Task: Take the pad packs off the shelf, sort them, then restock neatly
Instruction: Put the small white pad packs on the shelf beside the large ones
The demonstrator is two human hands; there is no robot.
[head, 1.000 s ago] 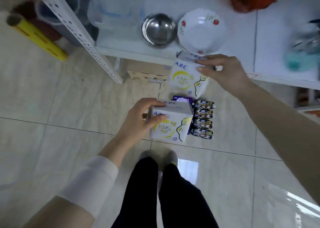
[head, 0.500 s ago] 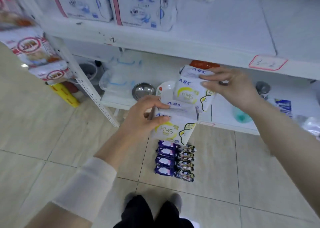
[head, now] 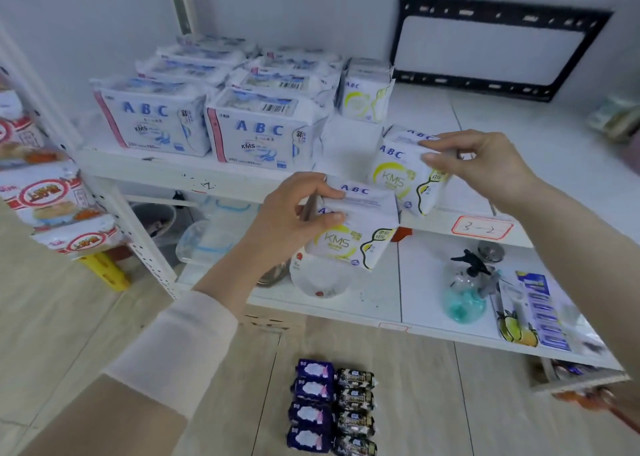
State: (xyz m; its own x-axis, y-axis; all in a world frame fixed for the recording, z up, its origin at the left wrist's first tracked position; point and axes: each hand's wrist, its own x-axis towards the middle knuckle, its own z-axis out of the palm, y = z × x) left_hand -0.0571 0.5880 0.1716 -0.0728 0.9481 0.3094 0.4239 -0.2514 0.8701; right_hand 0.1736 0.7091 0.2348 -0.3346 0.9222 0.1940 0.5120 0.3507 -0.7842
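My left hand (head: 294, 216) grips a white pad pack with yellow KMS print (head: 356, 234), held in front of the shelf edge. My right hand (head: 485, 165) holds a matching yellow pack (head: 401, 175) higher, over the front of the white shelf board (head: 433, 133). One more yellow pack (head: 365, 99) stands on the shelf behind. Left of it sit several large blue ABC packs (head: 256, 133) in rows. On the floor lie small purple packs (head: 311, 400) beside dark packs (head: 355, 410) in two columns.
The lower shelf (head: 398, 303) carries a white bowl (head: 322, 279), plastic containers (head: 204, 237), a spray bottle (head: 467, 289) and a battery card (head: 540, 313). A black frame (head: 498, 43) leans on the wall. Snack bags (head: 52, 199) hang at left by the upright post.
Both hands have risen from near the floor to shelf height, each carrying its yellow pack. My view has tilted up from the floor to the pad shelf.
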